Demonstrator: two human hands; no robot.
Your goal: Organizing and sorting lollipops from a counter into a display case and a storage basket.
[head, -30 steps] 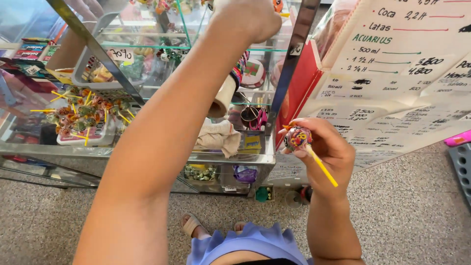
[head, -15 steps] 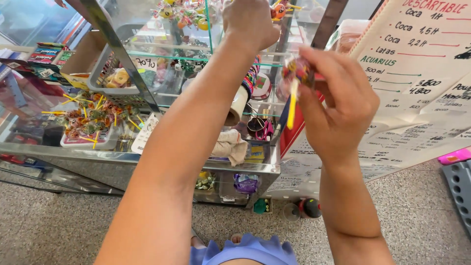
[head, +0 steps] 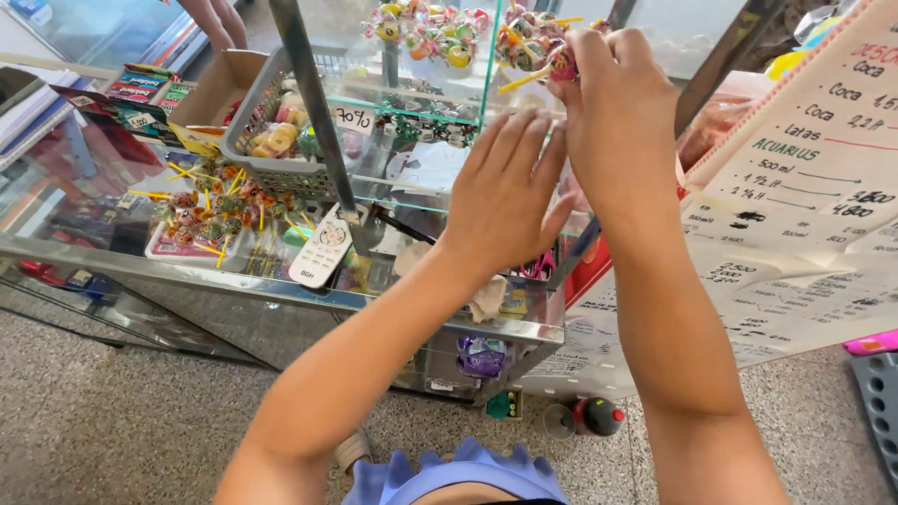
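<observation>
My right hand (head: pixel 613 112) is raised to the top of a glass display case (head: pixel 281 290) and pinches a wrapped lollipop (head: pixel 554 64) with a yellow stick. The lollipop is held against a bunch of other wrapped lollipops (head: pixel 449 33) standing on the case's upper glass shelf. My left hand (head: pixel 505 192) is just below and to the left, fingers spread, palm down over the glass, holding nothing.
A grey wire basket (head: pixel 267 173) of sweets, a tray of yellow-stick lollipops (head: pixel 210 220) and a white remote control (head: pixel 321 248) lie on the case. A white handwritten price board (head: pixel 804 215) leans at the right. Another person's hand (head: pixel 215 19) shows at top left.
My right hand has risen from waist height by the board to the top shelf, carrying the lollipop. My left hand has dropped from the top shelf and spread its fingers.
</observation>
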